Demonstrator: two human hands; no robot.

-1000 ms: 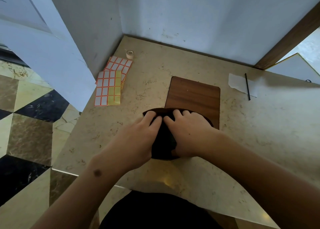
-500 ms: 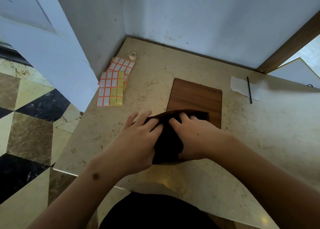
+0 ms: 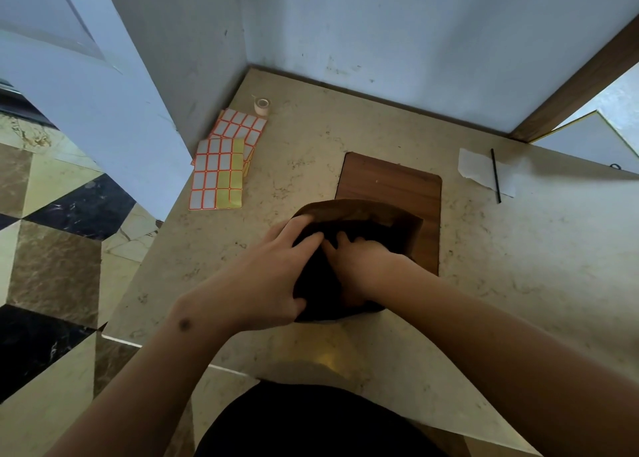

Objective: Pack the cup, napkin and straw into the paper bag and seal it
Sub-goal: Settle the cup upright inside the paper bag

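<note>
A brown paper bag [image 3: 359, 211] stands on the marble counter, its mouth spread open toward me. My left hand [image 3: 266, 280] grips the bag's left edge, thumb outside and fingers over the rim. My right hand [image 3: 363, 259] reaches inside the bag, its fingers hidden in the dark interior. A white napkin [image 3: 477, 173] lies at the far right with a thin black straw [image 3: 496, 176] across it. No cup shows in view.
A wooden board [image 3: 394, 187] lies under and behind the bag. Sheets of orange-bordered label stickers [image 3: 221, 176] and a small tape roll [image 3: 262, 105] sit at the far left near the wall corner. The counter's edge [image 3: 121, 339] drops to a tiled floor on the left.
The bag's mouth has gone from pressed flat under both hands to spread open. My right hand has slid inside, and my left hand has shifted to the bag's left rim.
</note>
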